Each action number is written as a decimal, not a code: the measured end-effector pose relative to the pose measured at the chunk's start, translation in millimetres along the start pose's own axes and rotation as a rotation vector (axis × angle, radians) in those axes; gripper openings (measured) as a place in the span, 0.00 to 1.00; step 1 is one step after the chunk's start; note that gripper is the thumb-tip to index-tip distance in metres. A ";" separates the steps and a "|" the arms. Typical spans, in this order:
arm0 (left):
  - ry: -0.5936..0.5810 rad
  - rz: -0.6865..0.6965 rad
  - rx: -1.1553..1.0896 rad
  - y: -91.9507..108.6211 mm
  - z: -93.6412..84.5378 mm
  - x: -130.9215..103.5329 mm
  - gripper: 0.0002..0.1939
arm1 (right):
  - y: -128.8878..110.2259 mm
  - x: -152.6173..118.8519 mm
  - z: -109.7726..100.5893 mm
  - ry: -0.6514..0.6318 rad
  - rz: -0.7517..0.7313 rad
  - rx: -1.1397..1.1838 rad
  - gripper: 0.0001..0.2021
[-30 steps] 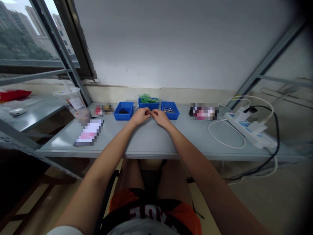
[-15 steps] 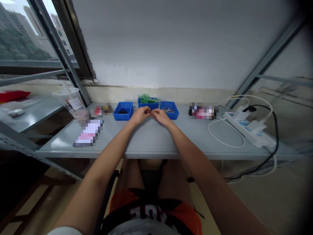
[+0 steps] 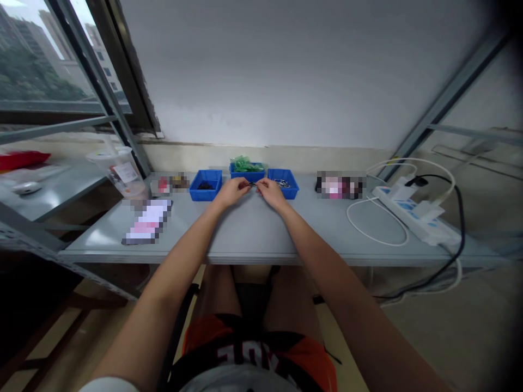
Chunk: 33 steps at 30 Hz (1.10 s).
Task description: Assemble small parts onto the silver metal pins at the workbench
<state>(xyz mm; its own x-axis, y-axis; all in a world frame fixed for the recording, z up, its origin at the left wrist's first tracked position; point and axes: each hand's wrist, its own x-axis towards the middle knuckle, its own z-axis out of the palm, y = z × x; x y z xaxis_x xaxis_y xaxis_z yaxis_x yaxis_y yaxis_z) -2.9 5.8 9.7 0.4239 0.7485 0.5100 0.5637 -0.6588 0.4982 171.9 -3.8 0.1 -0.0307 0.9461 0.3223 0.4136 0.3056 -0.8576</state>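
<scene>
My left hand point(image 3: 236, 190) and my right hand point(image 3: 268, 191) meet fingertip to fingertip over the desk. Between their pinched fingers is a small, thin dark item point(image 3: 253, 184), too small to name. A blue bin with dark small parts point(image 3: 205, 186) stands left of my left hand. Just behind my hands is a blue bin point(image 3: 247, 176) with green plastic packets point(image 3: 242, 164). The blue bin with shiny metal pieces point(image 3: 289, 192) sits beside my right hand, which covers part of it.
On the grey desk point(image 3: 253, 234) lie a phone point(image 3: 147, 221) and a lidded cup point(image 3: 125, 173) at left. A power strip point(image 3: 417, 215) with looping cables is at right. A blurred-out item point(image 3: 340, 185) lies behind.
My fingertips have drawn slightly apart, and more of the thin item shows between them. The bins have not moved.
</scene>
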 end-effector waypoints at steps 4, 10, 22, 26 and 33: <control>0.044 -0.008 -0.047 3.3 -0.6 0.9 0.09 | 2.0 -1.6 0.8 -0.050 -0.003 -0.023 0.08; 0.050 0.020 -0.087 5.1 3.0 3.4 0.09 | 5.3 -3.2 4.5 -0.104 -0.048 -0.059 0.09; 0.045 -0.023 -0.074 2.6 4.6 0.7 0.08 | 3.8 -2.4 1.7 -0.046 -0.097 -0.106 0.10; -0.014 0.001 -0.026 2.4 4.2 1.0 0.08 | 1.2 -3.0 1.1 -0.032 -0.115 -0.101 0.11; -0.018 0.028 0.005 0.6 5.1 1.0 0.07 | 3.6 -2.9 2.5 -0.060 -0.152 -0.114 0.09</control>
<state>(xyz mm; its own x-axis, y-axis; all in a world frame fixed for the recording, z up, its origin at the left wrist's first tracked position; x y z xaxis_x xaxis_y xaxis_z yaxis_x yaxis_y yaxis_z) 1.4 6.6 6.9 0.4523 0.7310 0.5110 0.5551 -0.6792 0.4802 171.2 -5.1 -4.9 -0.1533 0.8956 0.4177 0.5007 0.4348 -0.7485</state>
